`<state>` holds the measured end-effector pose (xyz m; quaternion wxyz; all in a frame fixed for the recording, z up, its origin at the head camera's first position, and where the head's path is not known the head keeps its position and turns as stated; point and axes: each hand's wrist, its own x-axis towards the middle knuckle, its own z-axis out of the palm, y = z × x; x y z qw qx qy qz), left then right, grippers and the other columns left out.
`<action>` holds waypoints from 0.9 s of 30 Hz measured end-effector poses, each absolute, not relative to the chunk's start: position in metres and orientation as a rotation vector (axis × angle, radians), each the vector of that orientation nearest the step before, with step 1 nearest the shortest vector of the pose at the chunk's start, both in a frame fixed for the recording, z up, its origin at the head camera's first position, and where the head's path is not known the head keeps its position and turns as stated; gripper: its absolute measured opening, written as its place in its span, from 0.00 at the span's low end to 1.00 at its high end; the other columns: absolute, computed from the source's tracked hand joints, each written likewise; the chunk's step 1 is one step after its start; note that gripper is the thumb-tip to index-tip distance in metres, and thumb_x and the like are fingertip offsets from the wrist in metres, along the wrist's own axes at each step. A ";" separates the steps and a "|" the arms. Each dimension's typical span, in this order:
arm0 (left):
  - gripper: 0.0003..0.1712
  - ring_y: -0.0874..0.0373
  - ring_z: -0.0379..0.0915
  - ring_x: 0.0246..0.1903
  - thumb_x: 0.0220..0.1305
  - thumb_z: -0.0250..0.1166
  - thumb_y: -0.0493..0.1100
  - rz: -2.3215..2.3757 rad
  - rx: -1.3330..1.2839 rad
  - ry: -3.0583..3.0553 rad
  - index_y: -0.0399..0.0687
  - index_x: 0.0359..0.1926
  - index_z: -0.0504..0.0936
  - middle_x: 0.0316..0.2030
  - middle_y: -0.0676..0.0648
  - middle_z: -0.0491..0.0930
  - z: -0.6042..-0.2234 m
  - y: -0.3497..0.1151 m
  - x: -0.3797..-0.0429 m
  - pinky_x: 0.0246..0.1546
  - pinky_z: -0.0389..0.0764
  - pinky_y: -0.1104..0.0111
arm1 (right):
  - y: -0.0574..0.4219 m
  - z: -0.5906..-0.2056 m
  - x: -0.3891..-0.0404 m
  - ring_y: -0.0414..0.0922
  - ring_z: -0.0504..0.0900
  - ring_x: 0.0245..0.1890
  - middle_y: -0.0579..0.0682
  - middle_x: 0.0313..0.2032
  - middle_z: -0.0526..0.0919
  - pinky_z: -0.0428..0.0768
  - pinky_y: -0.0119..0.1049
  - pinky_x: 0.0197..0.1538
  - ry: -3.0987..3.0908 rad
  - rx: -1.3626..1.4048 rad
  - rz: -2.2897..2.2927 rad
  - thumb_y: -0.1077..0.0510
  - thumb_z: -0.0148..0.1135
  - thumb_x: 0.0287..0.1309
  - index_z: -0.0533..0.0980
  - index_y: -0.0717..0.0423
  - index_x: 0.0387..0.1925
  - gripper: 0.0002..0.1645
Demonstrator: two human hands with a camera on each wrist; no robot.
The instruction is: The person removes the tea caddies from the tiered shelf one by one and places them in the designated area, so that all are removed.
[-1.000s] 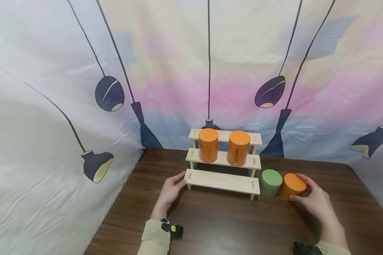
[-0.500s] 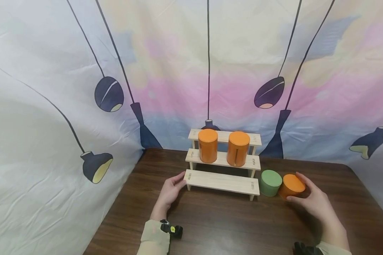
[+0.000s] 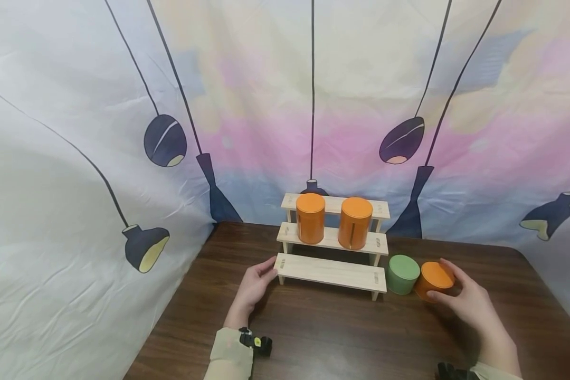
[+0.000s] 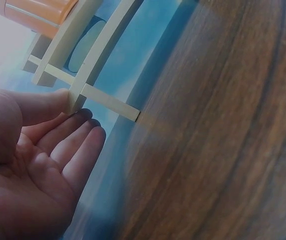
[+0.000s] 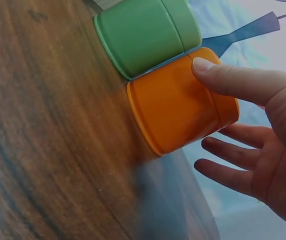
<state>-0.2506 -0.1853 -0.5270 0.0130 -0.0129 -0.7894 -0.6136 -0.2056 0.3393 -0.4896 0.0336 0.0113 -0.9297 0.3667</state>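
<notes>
A three-step wooden shelf stands on the table. My left hand pinches the left end of its lowest step; in the left wrist view the thumb lies against the board and the other fingers stretch out beside it. My right hand holds a short orange tin between thumb and index finger, its remaining fingers apart from the tin. That tin stands on the table, touching or nearly touching a short green tin on its left. The far side of the orange tin is hidden.
Two taller orange tins, one on the left and one on the right, stand side by side on the middle step. A cloth backdrop printed with lamps hangs behind the dark wooden table and along its left side.
</notes>
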 end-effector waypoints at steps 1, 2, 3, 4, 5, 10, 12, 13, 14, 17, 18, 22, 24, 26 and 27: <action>0.26 0.42 0.65 0.76 0.79 0.64 0.40 -1.912 -0.041 -2.459 0.40 0.73 0.78 0.72 0.41 0.76 -0.527 -0.186 -0.251 0.77 0.60 0.43 | 0.339 -0.490 -0.205 0.81 0.63 0.69 0.78 0.75 0.62 0.64 0.82 0.61 -2.852 0.041 1.128 0.41 0.82 0.58 0.54 0.59 0.84 0.66; 0.26 0.42 0.65 0.76 0.79 0.63 0.40 -1.910 -0.041 -2.459 0.40 0.73 0.78 0.72 0.41 0.76 -0.528 -0.186 -0.250 0.77 0.59 0.43 | 0.339 -0.489 -0.205 0.80 0.63 0.69 0.78 0.74 0.62 0.65 0.82 0.60 -2.844 0.050 1.124 0.41 0.81 0.58 0.54 0.59 0.84 0.65; 0.26 0.42 0.65 0.76 0.79 0.63 0.40 -1.909 -0.038 -2.460 0.40 0.73 0.78 0.72 0.41 0.76 -0.528 -0.186 -0.250 0.77 0.59 0.43 | 0.338 -0.488 -0.205 0.80 0.64 0.69 0.78 0.74 0.63 0.66 0.82 0.60 -2.832 0.058 1.119 0.42 0.82 0.58 0.54 0.60 0.84 0.65; 0.26 0.43 0.64 0.76 0.79 0.63 0.40 -1.909 -0.035 -2.460 0.40 0.73 0.78 0.72 0.41 0.76 -0.528 -0.186 -0.250 0.77 0.59 0.43 | 0.338 -0.487 -0.204 0.80 0.65 0.68 0.78 0.74 0.64 0.67 0.81 0.59 -2.820 0.065 1.117 0.42 0.81 0.59 0.55 0.60 0.84 0.64; 0.25 0.43 0.65 0.76 0.79 0.63 0.40 -1.905 -0.033 -2.462 0.40 0.73 0.78 0.71 0.41 0.76 -0.527 -0.186 -0.250 0.77 0.59 0.43 | 0.337 -0.485 -0.204 0.80 0.66 0.68 0.78 0.74 0.64 0.67 0.81 0.58 -2.806 0.072 1.107 0.42 0.81 0.59 0.55 0.60 0.84 0.64; 0.26 0.42 0.65 0.76 0.79 0.63 0.39 -1.895 -0.042 -2.471 0.40 0.73 0.77 0.72 0.41 0.76 -0.524 -0.185 -0.249 0.77 0.60 0.43 | 0.323 -0.464 -0.197 0.79 0.69 0.65 0.76 0.71 0.69 0.70 0.79 0.56 -2.668 0.126 0.998 0.46 0.80 0.62 0.62 0.59 0.82 0.55; 0.26 0.42 0.64 0.76 0.79 0.63 0.39 -1.894 -0.054 -2.473 0.39 0.73 0.77 0.72 0.41 0.76 -0.523 -0.185 -0.250 0.77 0.60 0.43 | 0.313 -0.452 -0.195 0.77 0.74 0.61 0.74 0.70 0.72 0.74 0.76 0.54 -2.590 0.143 0.960 0.50 0.80 0.62 0.66 0.57 0.80 0.51; 0.26 0.42 0.64 0.76 0.79 0.63 0.40 -1.896 -0.057 -2.472 0.40 0.73 0.77 0.72 0.42 0.76 -0.522 -0.184 -0.250 0.77 0.60 0.43 | 0.307 -0.447 -0.194 0.76 0.74 0.61 0.73 0.70 0.73 0.74 0.75 0.54 -2.560 0.148 0.963 0.51 0.80 0.62 0.67 0.57 0.79 0.49; 0.26 0.42 0.65 0.76 0.79 0.63 0.40 -1.894 -0.062 -2.472 0.40 0.73 0.77 0.72 0.42 0.76 -0.522 -0.184 -0.251 0.77 0.60 0.43 | 0.300 -0.441 -0.193 0.75 0.74 0.62 0.71 0.70 0.73 0.74 0.75 0.55 -2.527 0.155 0.973 0.52 0.80 0.62 0.68 0.55 0.78 0.47; 0.26 0.42 0.65 0.76 0.79 0.62 0.39 -1.900 -0.068 -2.463 0.39 0.73 0.77 0.71 0.41 0.76 -0.522 -0.183 -0.251 0.77 0.60 0.44 | 0.277 -0.430 -0.198 0.71 0.79 0.60 0.66 0.70 0.76 0.78 0.69 0.55 -2.441 0.194 1.010 0.57 0.80 0.62 0.72 0.53 0.76 0.44; 0.25 0.42 0.65 0.76 0.79 0.62 0.39 -1.901 -0.069 -2.461 0.39 0.73 0.77 0.71 0.41 0.76 -0.522 -0.183 -0.251 0.77 0.60 0.44 | 0.269 -0.428 -0.200 0.70 0.77 0.64 0.65 0.70 0.76 0.78 0.67 0.58 -2.425 0.211 1.031 0.57 0.79 0.62 0.72 0.52 0.76 0.43; 0.25 0.42 0.65 0.76 0.79 0.62 0.39 -1.905 -0.073 -2.462 0.39 0.73 0.77 0.71 0.41 0.76 -0.522 -0.183 -0.250 0.77 0.60 0.44 | 0.239 -0.426 -0.217 0.64 0.80 0.64 0.61 0.71 0.76 0.85 0.52 0.57 -2.375 0.291 1.110 0.58 0.79 0.62 0.71 0.50 0.78 0.45; 0.26 0.42 0.65 0.76 0.79 0.62 0.39 -1.903 -0.073 -2.464 0.39 0.73 0.77 0.72 0.41 0.76 -0.522 -0.183 -0.249 0.77 0.60 0.44 | 0.225 -0.427 -0.227 0.64 0.78 0.66 0.62 0.73 0.74 0.85 0.52 0.58 -2.361 0.328 1.183 0.58 0.79 0.62 0.66 0.51 0.80 0.49; 0.25 0.42 0.65 0.76 0.79 0.62 0.39 -1.903 -0.066 -2.462 0.40 0.73 0.77 0.71 0.41 0.76 -0.522 -0.183 -0.249 0.77 0.60 0.44 | 0.211 -0.427 -0.236 0.66 0.75 0.69 0.64 0.75 0.70 0.83 0.61 0.59 -2.355 0.365 1.256 0.57 0.80 0.62 0.61 0.51 0.83 0.54; 0.25 0.42 0.65 0.76 0.79 0.62 0.39 -1.901 -0.064 -2.461 0.40 0.73 0.77 0.71 0.41 0.76 -0.522 -0.183 -0.248 0.77 0.60 0.44 | 0.204 -0.427 -0.241 0.67 0.74 0.69 0.65 0.76 0.68 0.82 0.63 0.60 -2.358 0.379 1.273 0.56 0.80 0.62 0.59 0.50 0.84 0.56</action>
